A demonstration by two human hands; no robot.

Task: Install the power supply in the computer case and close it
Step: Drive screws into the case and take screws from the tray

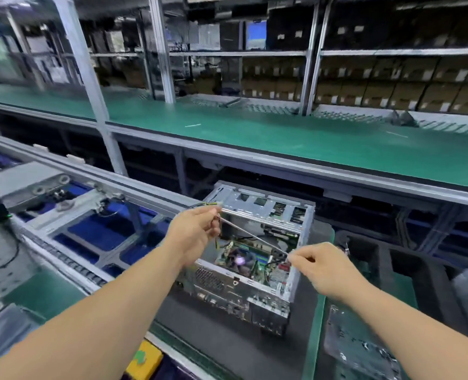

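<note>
Metal computer case point(254, 259) lies open on the tabletop point(227, 349); left hand point(193, 233) and right hand point(316, 266) each pinch an end of a thin crossbar point(252, 237). Power supply unseen; clearing its bay seems next.

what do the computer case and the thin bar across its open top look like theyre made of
Computer case: looks like bare sheet metal, silvery grey, with punched vent holes and stamped cut-outs. Thin bar: probably metal too, pale with a dull shine, straight and slim; the left hand and right hand each pinch one end.
</note>
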